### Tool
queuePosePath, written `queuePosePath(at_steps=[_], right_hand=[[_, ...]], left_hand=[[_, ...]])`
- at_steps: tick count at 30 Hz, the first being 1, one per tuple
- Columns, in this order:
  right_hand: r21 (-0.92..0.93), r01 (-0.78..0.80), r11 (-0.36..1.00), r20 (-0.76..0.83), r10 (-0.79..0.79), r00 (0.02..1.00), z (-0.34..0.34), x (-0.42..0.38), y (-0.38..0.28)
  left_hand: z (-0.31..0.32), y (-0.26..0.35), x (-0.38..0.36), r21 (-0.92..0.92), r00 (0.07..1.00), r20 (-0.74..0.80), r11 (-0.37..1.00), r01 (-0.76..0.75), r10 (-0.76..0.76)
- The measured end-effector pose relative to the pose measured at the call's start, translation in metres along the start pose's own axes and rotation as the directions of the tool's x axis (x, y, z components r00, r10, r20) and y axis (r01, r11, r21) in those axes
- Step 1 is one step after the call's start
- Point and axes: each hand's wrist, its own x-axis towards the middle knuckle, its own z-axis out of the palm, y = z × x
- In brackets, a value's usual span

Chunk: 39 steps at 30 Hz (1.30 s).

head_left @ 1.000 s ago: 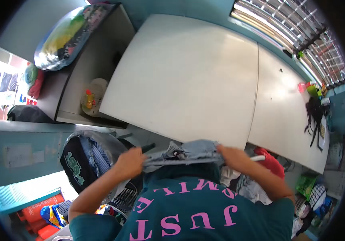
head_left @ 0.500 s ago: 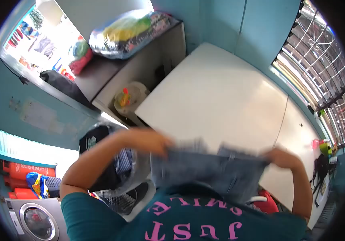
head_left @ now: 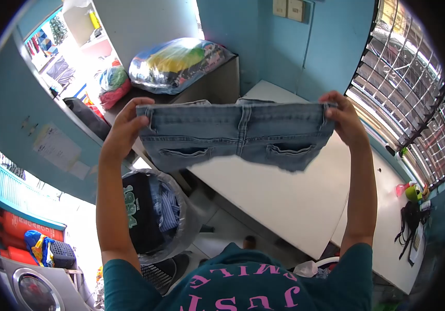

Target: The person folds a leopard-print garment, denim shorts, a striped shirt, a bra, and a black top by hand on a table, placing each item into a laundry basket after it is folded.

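Observation:
A pair of blue denim shorts point(head_left: 240, 129) is stretched out in the air before me, waistband up, with two pockets facing me. My left hand point(head_left: 126, 127) pinches one end of the waistband between thumb and fingers. At the opposite end, my right hand point(head_left: 344, 116) grips the other corner. The lower edge hangs in front of the white table point(head_left: 274, 197). Below my left forearm stands a round bin lined with clear plastic point(head_left: 186, 207), filled with clothes, among them a black printed garment point(head_left: 142, 212) and a striped one point(head_left: 168, 210).
A plastic-wrapped bundle point(head_left: 181, 62) and a smaller bag point(head_left: 112, 85) sit on the dark cabinet at the back. A washing machine point(head_left: 36, 290) is at lower left. Black straps point(head_left: 411, 223) lie on the table's right part, beside the barred window point(head_left: 409, 67).
Both my hands have risen and moved away from my body, lifting the shorts from near my chest to arm's length. The shorts are now pulled flat and wide.

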Motion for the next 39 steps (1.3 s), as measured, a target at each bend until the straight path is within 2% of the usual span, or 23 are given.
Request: queuePosePath(at_steps=[4, 6, 8, 10, 11, 14, 16, 18, 20, 21, 22, 24, 25, 26, 27, 29, 30, 32, 34, 36, 37, 38, 39], right_hand=[[-0.142, -0.071, 0.987, 0.022, 0.075, 0.997, 0.046, 0.052, -0.002], [-0.245, -0.069, 0.967, -0.002, 0.071, 0.997, 0.083, 0.060, -0.003], [-0.238, 0.063, 0.969, -0.103, -0.089, 0.991, 0.128, 0.064, -0.008], [-0.297, 0.144, 0.944, -0.037, -0.162, 0.986, 0.182, 0.055, -0.018], [-0.350, 0.220, 0.910, 0.020, -0.228, 0.974, 0.212, 0.047, -0.024], [-0.281, 0.306, 0.910, 0.070, -0.299, 0.952, 0.300, 0.027, -0.038], [0.153, 0.168, 0.974, 0.098, -0.184, 0.978, 0.335, 0.018, -0.051], [0.188, 0.116, 0.975, 0.146, -0.145, 0.979, 0.353, 0.008, -0.059], [0.090, 0.256, 0.963, 0.324, -0.271, 0.906, 0.364, -0.007, -0.063], [0.095, 0.254, 0.963, 0.336, -0.271, 0.902, 0.367, -0.010, -0.069], [-0.343, 0.670, 0.659, 0.332, -0.582, 0.742, 0.366, -0.012, -0.073], [-0.624, 0.778, 0.078, 0.486, -0.741, 0.464, 0.363, -0.014, -0.069], [-0.580, 0.732, 0.358, 0.544, -0.499, 0.675, 0.359, -0.011, -0.064], [-0.552, 0.583, 0.595, 0.608, -0.191, 0.771, 0.360, -0.008, -0.058], [-0.535, 0.588, 0.607, 0.628, -0.181, 0.757, 0.365, -0.003, -0.052], [-0.348, 0.133, 0.928, 0.685, 0.155, 0.712, 0.379, 0.007, -0.046], [-0.343, 0.132, 0.930, 0.701, 0.160, 0.695, 0.386, 0.010, -0.046], [-0.429, 0.190, 0.883, 0.575, 0.105, 0.811, 0.402, 0.012, -0.049], [-0.414, 0.352, 0.840, 0.619, -0.024, 0.785, 0.416, 0.017, -0.056], [-0.486, 0.658, 0.575, 0.610, -0.316, 0.727, 0.428, 0.031, -0.061], [-0.436, 0.823, 0.365, 0.615, -0.547, 0.568, 0.433, 0.031, -0.060], [-0.422, 0.830, 0.366, 0.623, -0.547, 0.558, 0.440, 0.023, -0.060], [-0.437, 0.837, 0.330, 0.595, -0.592, 0.544, 0.447, 0.008, -0.061]], left_hand=[[-0.027, 0.007, 0.006, 0.011, 0.991, -0.035, 0.992, 0.127, -0.126], [-0.032, 0.008, 0.003, 0.115, 0.963, -0.244, 0.983, 0.146, -0.114], [-0.033, 0.012, -0.007, 0.161, 0.949, -0.314, 0.985, 0.067, -0.013], [-0.018, 0.026, -0.025, 0.515, 0.894, -0.378, 0.857, -0.014, 0.241], [-0.007, 0.035, -0.036, 0.474, 0.897, -0.376, 0.880, -0.028, 0.231], [0.026, 0.057, -0.072, 0.522, 0.890, -0.343, 0.849, -0.085, 0.300], [0.027, 0.058, -0.091, 0.672, 0.787, -0.179, 0.658, -0.341, 0.591], [0.012, 0.059, -0.105, 0.706, 0.786, -0.183, 0.635, -0.313, 0.591], [-0.005, 0.058, -0.117, 0.741, 0.783, -0.192, 0.611, -0.280, 0.592], [-0.015, 0.057, -0.122, 0.563, 0.853, -0.169, 0.759, -0.328, 0.494], [-0.024, 0.056, -0.128, 0.353, 0.908, -0.124, 0.873, -0.336, 0.400], [-0.035, 0.062, -0.145, 0.253, 0.926, -0.081, 0.906, -0.338, 0.369], [-0.040, 0.066, -0.152, 0.261, 0.934, -0.074, 0.911, -0.320, 0.350], [-0.046, 0.069, -0.159, 0.270, 0.941, -0.069, 0.914, -0.302, 0.331], [-0.054, 0.069, -0.165, 0.257, 0.952, -0.074, 0.928, -0.270, 0.297], [-0.068, 0.060, -0.176, 0.235, 0.951, -0.115, 0.938, -0.253, 0.286], [-0.074, 0.056, -0.180, 0.206, 0.949, -0.131, 0.944, -0.256, 0.286], [-0.099, 0.047, -0.195, 0.292, 0.946, -0.160, 0.929, -0.226, 0.280], [-0.128, 0.026, -0.209, 0.525, 0.983, -0.036, 0.840, -0.135, 0.180], [-0.142, 0.020, -0.214, 0.487, 0.990, -0.126, 0.873, 0.003, 0.066], [-0.149, 0.018, -0.215, 0.432, 0.980, -0.191, 0.893, 0.128, -0.049], [-0.163, 0.010, -0.212, 0.431, 0.977, -0.207, 0.892, 0.135, -0.048], [-0.176, 0.004, -0.205, 0.578, 0.938, -0.275, 0.816, -0.013, 0.209]])
